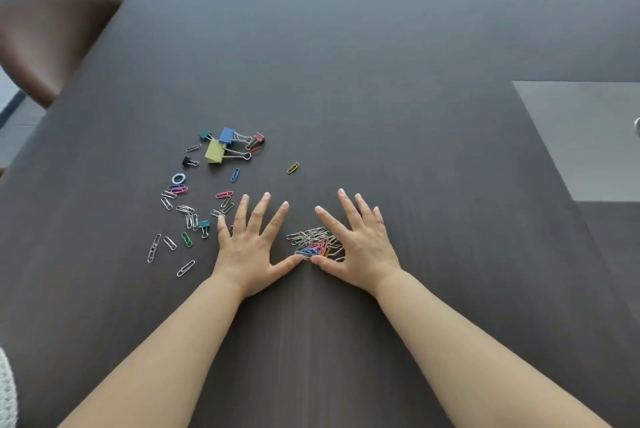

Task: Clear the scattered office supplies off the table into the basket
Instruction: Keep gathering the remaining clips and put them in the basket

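Note:
My left hand (250, 244) and my right hand (356, 240) lie flat on the dark table (346, 63), fingers spread, thumbs almost touching. Between them sits a heap of paper clips (313, 242), silver and coloured, partly under my right palm. Left of my left hand, loose paper clips (180, 216) are scattered, with a small teal binder clip (204, 227) among them. Farther back lies a cluster of binder clips (227, 147): yellow-green, blue, teal, red and black. A single yellow paper clip (293, 168) lies apart. No basket is in view.
A brown chair (52, 36) stands at the table's left corner, and more chair backs line the far edge. A grey inset panel (585, 136) sits in the tabletop at the right. Something white and knitted (7, 389) shows at the lower left edge.

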`<action>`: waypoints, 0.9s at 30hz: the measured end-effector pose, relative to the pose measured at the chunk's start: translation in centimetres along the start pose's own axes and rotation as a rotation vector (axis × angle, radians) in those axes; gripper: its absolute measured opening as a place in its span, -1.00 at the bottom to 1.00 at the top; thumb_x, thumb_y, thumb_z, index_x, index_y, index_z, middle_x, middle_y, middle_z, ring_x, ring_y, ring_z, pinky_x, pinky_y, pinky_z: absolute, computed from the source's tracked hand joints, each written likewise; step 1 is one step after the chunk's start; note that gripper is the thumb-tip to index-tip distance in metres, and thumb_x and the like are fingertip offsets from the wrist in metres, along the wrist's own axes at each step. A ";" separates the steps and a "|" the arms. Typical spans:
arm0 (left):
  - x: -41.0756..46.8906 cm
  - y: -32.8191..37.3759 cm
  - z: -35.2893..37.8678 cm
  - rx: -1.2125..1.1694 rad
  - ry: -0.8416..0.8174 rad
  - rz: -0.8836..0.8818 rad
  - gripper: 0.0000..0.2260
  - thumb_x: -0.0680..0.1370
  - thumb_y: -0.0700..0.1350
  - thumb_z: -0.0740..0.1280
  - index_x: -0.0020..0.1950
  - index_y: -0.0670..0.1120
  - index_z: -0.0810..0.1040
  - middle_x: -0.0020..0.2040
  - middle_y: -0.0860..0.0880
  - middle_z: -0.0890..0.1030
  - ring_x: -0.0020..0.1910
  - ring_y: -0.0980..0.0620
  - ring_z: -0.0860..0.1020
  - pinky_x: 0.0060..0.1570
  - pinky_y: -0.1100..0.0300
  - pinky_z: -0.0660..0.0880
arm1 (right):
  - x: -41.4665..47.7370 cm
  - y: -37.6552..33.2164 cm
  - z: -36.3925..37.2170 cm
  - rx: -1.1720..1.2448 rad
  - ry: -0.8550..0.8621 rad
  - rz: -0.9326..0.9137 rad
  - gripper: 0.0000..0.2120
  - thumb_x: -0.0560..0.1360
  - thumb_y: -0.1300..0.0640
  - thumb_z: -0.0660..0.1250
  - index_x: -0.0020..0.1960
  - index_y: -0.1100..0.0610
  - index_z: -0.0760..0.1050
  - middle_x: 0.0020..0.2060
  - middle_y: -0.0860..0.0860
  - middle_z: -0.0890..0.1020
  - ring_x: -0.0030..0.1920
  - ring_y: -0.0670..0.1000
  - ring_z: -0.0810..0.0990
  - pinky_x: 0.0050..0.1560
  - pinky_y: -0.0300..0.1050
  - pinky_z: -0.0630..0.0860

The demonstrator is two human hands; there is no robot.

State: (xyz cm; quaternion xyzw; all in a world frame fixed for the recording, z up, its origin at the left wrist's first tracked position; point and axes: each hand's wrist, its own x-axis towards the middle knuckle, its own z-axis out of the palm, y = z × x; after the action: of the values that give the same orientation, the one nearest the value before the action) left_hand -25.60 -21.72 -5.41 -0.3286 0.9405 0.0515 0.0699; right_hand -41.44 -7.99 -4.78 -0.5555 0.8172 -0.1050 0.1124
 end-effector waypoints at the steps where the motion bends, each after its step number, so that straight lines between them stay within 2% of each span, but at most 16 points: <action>1: 0.3 -0.2 0.0 -0.006 0.015 -0.005 -0.17 0.23 0.54 -0.26 0.40 0.20 -0.35 0.52 0.01 -0.21 0.46 -0.13 -0.31 0.36 -0.29 -0.15 | 0.7 -0.1 0.1 -0.027 -0.004 -0.015 -0.28 0.32 -0.42 -0.06 0.45 -0.24 -0.01 0.51 0.02 -0.05 0.49 0.14 -0.10 0.43 0.15 -0.15; 3: 0.6 -0.3 0.0 -0.004 0.043 -0.078 -0.16 0.25 0.51 -0.22 0.44 0.17 -0.30 0.52 -0.03 -0.22 0.44 -0.21 -0.31 0.34 -0.32 -0.17 | 1.5 -0.2 0.4 -0.070 0.020 -0.064 -0.37 0.37 -0.37 -0.06 0.41 -0.23 0.14 0.48 0.05 0.16 0.46 0.15 0.11 0.41 0.17 0.04; 5: 0.7 -0.6 -0.2 -0.010 0.062 -0.194 -0.13 0.23 0.53 -0.20 0.43 0.16 -0.33 0.49 -0.06 -0.30 0.40 -0.28 -0.37 0.30 -0.36 -0.22 | 1.8 -0.2 0.8 -0.104 0.114 -0.132 -0.48 0.41 -0.30 0.01 0.30 -0.17 0.37 0.32 0.06 0.43 0.31 0.15 0.34 0.27 0.16 0.31; 7: 0.7 -1.2 -0.4 -0.035 0.022 -0.308 -0.08 0.22 0.59 -0.18 0.43 0.16 -0.34 0.48 -0.06 -0.34 0.40 -0.30 -0.37 0.28 -0.39 -0.21 | 1.9 -0.1 1.5 -0.103 0.229 -0.194 -0.57 0.42 -0.23 0.08 0.18 -0.11 0.49 0.15 0.05 0.54 0.14 0.09 0.39 0.08 0.07 0.46; 8: 0.7 -1.5 -0.5 -0.043 -0.012 -0.346 -0.07 0.23 0.59 -0.16 0.46 0.15 -0.29 0.50 -0.05 -0.29 0.42 -0.29 -0.33 0.29 -0.39 -0.17 | 1.8 -0.2 1.8 -0.094 0.270 -0.217 -0.60 0.42 -0.19 0.10 0.14 -0.09 0.52 0.08 0.04 0.56 0.06 0.07 0.39 0.00 0.02 0.49; 9: 0.7 -1.7 -0.6 -0.038 -0.025 -0.361 -0.08 0.25 0.57 -0.13 0.49 0.14 -0.19 0.52 -0.06 -0.20 0.44 -0.28 -0.24 0.31 -0.36 -0.11 | 1.7 -0.4 2.0 -0.086 0.301 -0.232 -0.64 0.42 -0.16 0.12 0.10 -0.07 0.53 0.02 0.04 0.57 -0.01 0.06 0.40 -0.07 -0.01 0.50; 11: 0.3 -1.6 -0.6 -0.050 0.068 -0.324 -0.18 0.33 0.51 -0.05 0.47 0.08 0.13 0.48 -0.10 0.12 0.43 -0.25 0.03 0.31 -0.27 0.06 | 1.7 -0.5 2.2 -0.077 0.339 -0.250 -0.69 0.43 -0.12 0.15 0.01 -0.03 0.56 -0.10 0.04 0.56 -0.14 0.08 0.46 -0.21 -0.06 0.52; 13: 0.0 -1.7 -0.1 -0.114 0.239 -0.225 -0.32 0.36 0.40 0.03 0.28 0.00 0.45 0.25 -0.13 0.42 0.24 -0.22 0.33 0.17 -0.14 0.30 | 1.7 -0.6 2.4 -0.071 0.369 -0.260 -0.72 0.44 -0.11 0.17 -0.07 0.02 0.56 -0.19 0.05 0.54 -0.26 0.09 0.48 -0.30 -0.09 0.51; 15: -0.1 -1.8 0.3 -0.139 0.356 -0.124 -0.48 0.38 0.30 0.09 0.06 -0.03 0.56 0.01 -0.12 0.50 -0.02 -0.20 0.47 -0.05 -0.03 0.44 | 1.7 -0.8 2.6 -0.086 0.395 -0.255 -0.73 0.44 -0.09 0.18 -0.13 0.07 0.54 -0.26 0.05 0.53 -0.31 0.10 0.48 -0.36 -0.09 0.50; 17: 0.0 -1.8 0.2 -0.161 0.389 -0.054 -0.60 0.41 0.23 0.12 -0.10 -0.04 0.55 -0.14 -0.09 0.51 -0.20 -0.15 0.51 -0.26 0.06 0.48 | 1.8 -1.1 2.7 -0.124 0.428 -0.219 -0.73 0.44 -0.07 0.18 -0.19 0.10 0.50 -0.32 0.05 0.51 -0.35 0.10 0.47 -0.41 -0.10 0.47; 20: -0.1 -1.8 0.5 -0.183 0.396 0.014 -0.67 0.44 0.17 0.12 -0.25 -0.06 0.48 -0.32 -0.03 0.50 -0.35 -0.09 0.52 -0.46 0.16 0.42 | 1.6 -1.7 2.7 -0.190 0.434 -0.136 -0.75 0.43 -0.06 0.14 -0.22 0.12 0.39 -0.38 0.04 0.49 -0.40 0.08 0.47 -0.46 -0.13 0.39; 23: -0.2 -1.7 0.7 -0.172 0.413 0.042 -0.65 0.45 0.15 0.14 -0.36 -0.08 0.42 -0.43 0.00 0.46 -0.46 -0.06 0.50 -0.53 0.25 0.30 | 1.4 -2.0 2.5 -0.233 0.417 -0.058 -0.79 0.43 -0.05 0.09 -0.22 0.10 0.23 -0.42 0.03 0.48 -0.45 0.05 0.45 -0.51 -0.16 0.34; 25: -0.2 -1.7 0.7 -0.172 0.431 0.039 -0.63 0.44 0.15 0.16 -0.43 -0.09 0.39 -0.44 -0.01 0.44 -0.52 -0.04 0.46 -0.55 0.27 0.23 | 1.3 -2.1 2.3 -0.244 0.407 -0.009 -0.78 0.43 -0.05 0.09 -0.22 0.10 0.20 -0.43 0.03 0.47 -0.47 0.05 0.44 -0.52 -0.18 0.32; 27: -0.2 -1.7 0.8 -0.176 0.456 0.041 -0.61 0.44 0.14 0.17 -0.46 -0.10 0.38 -0.38 -0.04 0.45 -0.56 -0.03 0.41 -0.55 0.29 0.19 | 1.2 -2.2 2.1 -0.244 0.379 0.028 -0.72 0.41 -0.06 0.22 -0.22 0.11 0.19 -0.41 0.06 0.48 -0.48 0.06 0.45 -0.54 -0.19 0.33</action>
State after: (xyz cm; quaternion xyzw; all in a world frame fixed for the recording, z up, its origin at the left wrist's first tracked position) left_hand -24.29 -22.83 -6.30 -0.3173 0.9303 0.0592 -0.1741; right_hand -39.25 -9.98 -6.16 -0.5239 0.8379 -0.1063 -0.1099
